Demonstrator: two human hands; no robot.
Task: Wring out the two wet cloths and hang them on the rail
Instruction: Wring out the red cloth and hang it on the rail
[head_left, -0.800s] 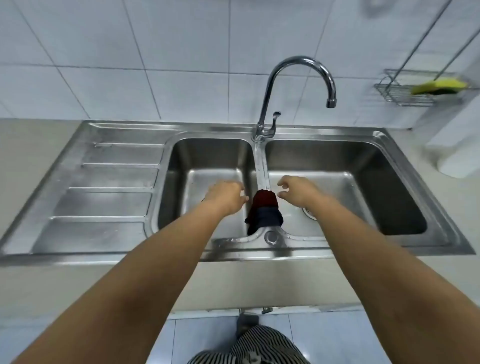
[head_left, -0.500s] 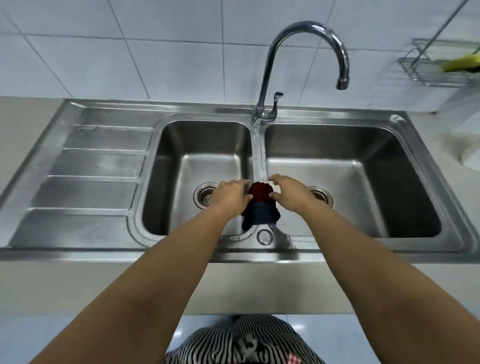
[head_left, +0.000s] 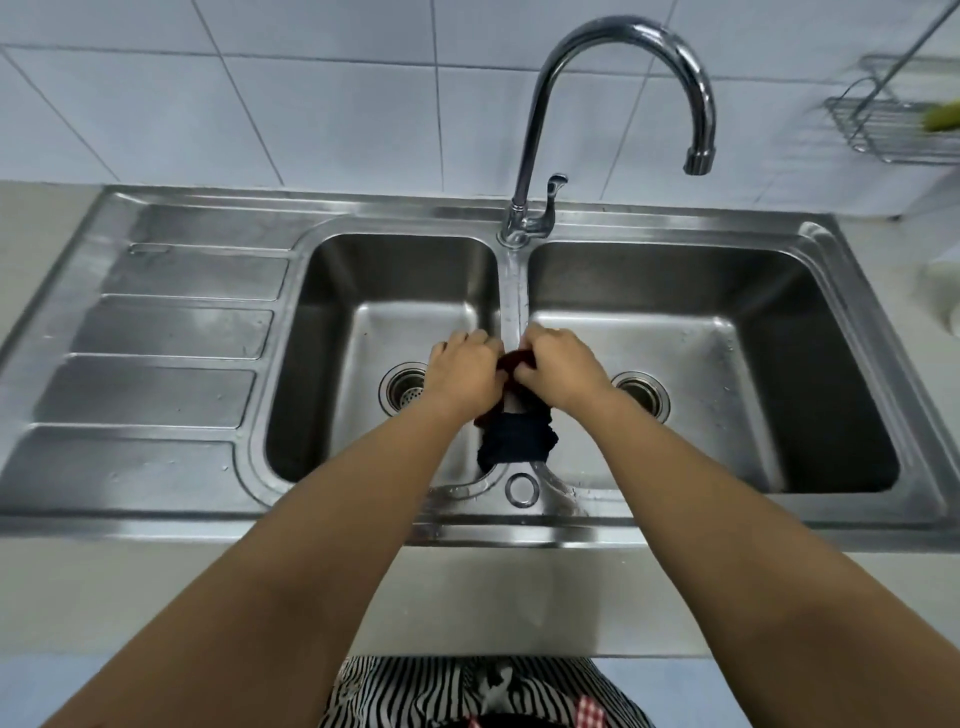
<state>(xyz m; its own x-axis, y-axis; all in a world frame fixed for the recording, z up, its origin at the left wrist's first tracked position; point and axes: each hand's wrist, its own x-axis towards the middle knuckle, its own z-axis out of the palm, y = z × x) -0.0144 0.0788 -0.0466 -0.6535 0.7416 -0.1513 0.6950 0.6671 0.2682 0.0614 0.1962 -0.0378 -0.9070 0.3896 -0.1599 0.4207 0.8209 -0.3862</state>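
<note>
Two dark cloths lie draped over the divider between the sink's two basins. The red cloth (head_left: 514, 360) is on top, mostly covered by my hands. The navy cloth (head_left: 517, 439) hangs just below it toward the front rim. My left hand (head_left: 462, 371) and my right hand (head_left: 558, 369) press in from either side, fingers closed on the red cloth. No hanging rail is clearly in view.
A steel double sink (head_left: 519, 525) with a ribbed drainboard (head_left: 156, 338) on the left. A curved tap (head_left: 623, 78) rises behind the divider, spout over the right basin. A wire rack (head_left: 883, 130) with a yellow-green sponge (head_left: 943, 117) hangs at the upper right.
Both hands have closed in on the red cloth from either side and now grip it. The camera has moved closer to the sink.
</note>
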